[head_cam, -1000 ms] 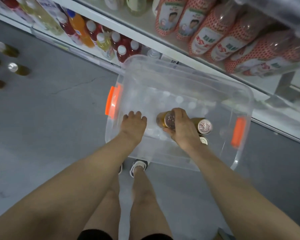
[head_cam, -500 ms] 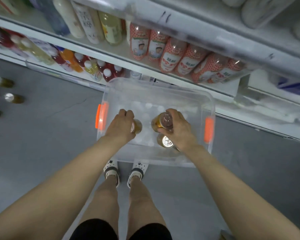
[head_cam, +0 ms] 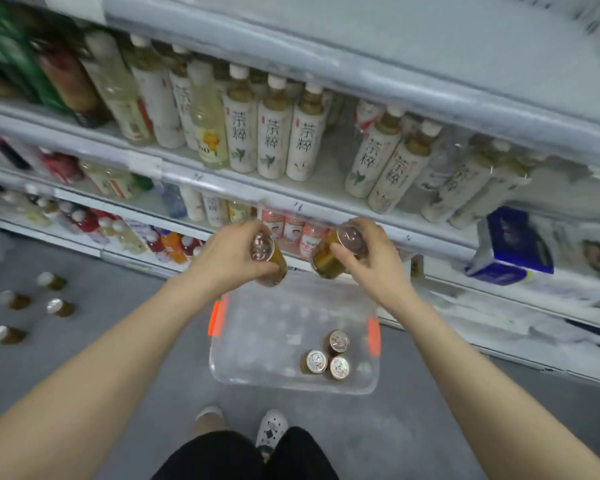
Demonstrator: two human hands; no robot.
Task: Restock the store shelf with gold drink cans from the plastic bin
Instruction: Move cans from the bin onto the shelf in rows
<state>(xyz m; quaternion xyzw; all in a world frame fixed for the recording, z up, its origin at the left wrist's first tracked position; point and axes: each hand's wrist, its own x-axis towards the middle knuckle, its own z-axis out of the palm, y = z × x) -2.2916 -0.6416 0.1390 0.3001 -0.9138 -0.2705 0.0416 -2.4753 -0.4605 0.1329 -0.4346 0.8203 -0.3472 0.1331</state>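
Observation:
My left hand (head_cam: 227, 252) grips one gold can (head_cam: 269, 256) and my right hand (head_cam: 371, 258) grips another gold can (head_cam: 329, 252). Both cans are held high above the clear plastic bin (head_cam: 257, 344), in front of the shelf edge (head_cam: 326, 207). The bin stands on the floor with orange handles at its sides. Three gold cans (head_cam: 328, 355) stand upright in its near right corner. White tea bottles (head_cam: 272, 133) fill the shelf above my hands, with a gap (head_cam: 340, 150) between two groups of them.
Several gold cans (head_cam: 32, 306) stand on the grey floor at the left. Lower shelves hold red, orange and pale bottles (head_cam: 167, 242). A blue and white box (head_cam: 510, 247) lies on a shelf at the right. My feet (head_cam: 243, 427) are just behind the bin.
Both hands have lifted out of the bin, each with a gold can, up to shelf height. My view has tilted upward toward the shelves.

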